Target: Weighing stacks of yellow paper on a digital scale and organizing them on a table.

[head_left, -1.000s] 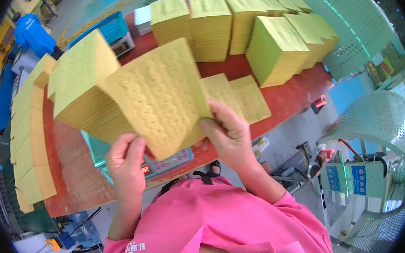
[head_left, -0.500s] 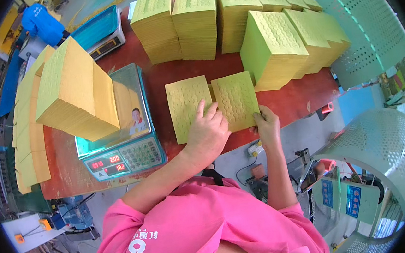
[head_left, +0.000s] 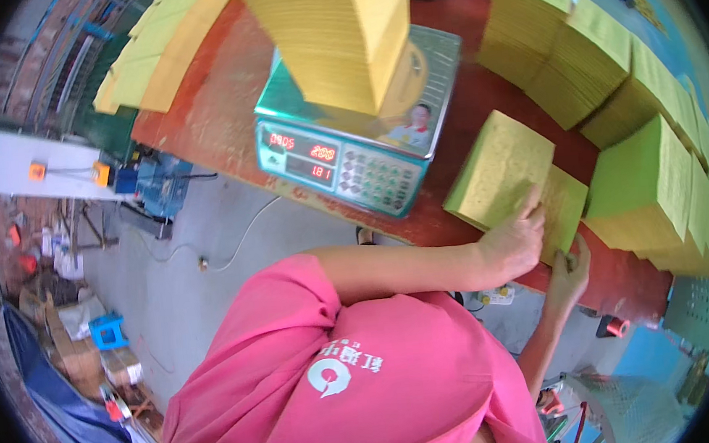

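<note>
Two low stacks of yellow paper sheets lie side by side on the red table [head_left: 219, 115]. My left hand [head_left: 518, 237] reaches across my body and rests with its fingers on the near edge of the left stack [head_left: 501, 162]. My right hand [head_left: 568, 274] grips the near corner of the right stack [head_left: 567, 199] at the table's edge. A taller pile of yellow sheets [head_left: 346, 28] stands on a digital weighing scale [head_left: 366, 157] with lit red digits, left of my hands.
Several tall stacks of yellow-green sheets [head_left: 654, 170] line the right and far side of the table, and more [head_left: 162, 44] lie fanned at the far left. A grey concrete floor [head_left: 173, 271] with cables, a small blue stool [head_left: 109, 331] and clutter lies to the left.
The tall pile that I held a second ago now stands on the scale. Both hands have moved to the two low stacks, and my head has turned, so the view is tilted.
</note>
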The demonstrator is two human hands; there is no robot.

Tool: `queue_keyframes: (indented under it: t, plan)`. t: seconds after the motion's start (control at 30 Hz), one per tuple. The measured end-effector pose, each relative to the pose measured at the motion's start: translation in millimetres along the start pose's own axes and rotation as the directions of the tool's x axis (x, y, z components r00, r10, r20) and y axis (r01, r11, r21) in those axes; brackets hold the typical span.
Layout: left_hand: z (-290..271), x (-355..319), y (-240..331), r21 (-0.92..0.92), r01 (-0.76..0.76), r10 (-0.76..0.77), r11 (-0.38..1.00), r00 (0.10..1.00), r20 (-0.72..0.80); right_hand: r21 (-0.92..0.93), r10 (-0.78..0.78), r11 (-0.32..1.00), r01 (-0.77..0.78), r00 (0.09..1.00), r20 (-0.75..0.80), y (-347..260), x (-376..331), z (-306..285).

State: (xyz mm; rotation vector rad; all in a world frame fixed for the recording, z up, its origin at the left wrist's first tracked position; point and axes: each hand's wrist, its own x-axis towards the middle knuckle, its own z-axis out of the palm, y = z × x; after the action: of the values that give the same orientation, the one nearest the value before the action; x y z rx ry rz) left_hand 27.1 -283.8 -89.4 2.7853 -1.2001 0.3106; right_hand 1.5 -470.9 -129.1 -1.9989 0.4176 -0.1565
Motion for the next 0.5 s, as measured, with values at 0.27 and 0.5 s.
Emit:
queue_keyframes:
  t: [0.27,0.5]
  plan:
    - [-13.0,-1.2,-14.3,-0.015,-0.011,0.011,1.000,0.999,0.043,-0.488,-0.338,0.816,0.310,0.941,0.032,-25.2,1.0,0.6]
    - [-89.3,-41.5,-47.9,-0.266,-0.143,-0.037,0.953,0.819,-0.572,-0.222,-0.513,0.844,0.489,0.856,-0.065,-110.1,-18.7,17.5]
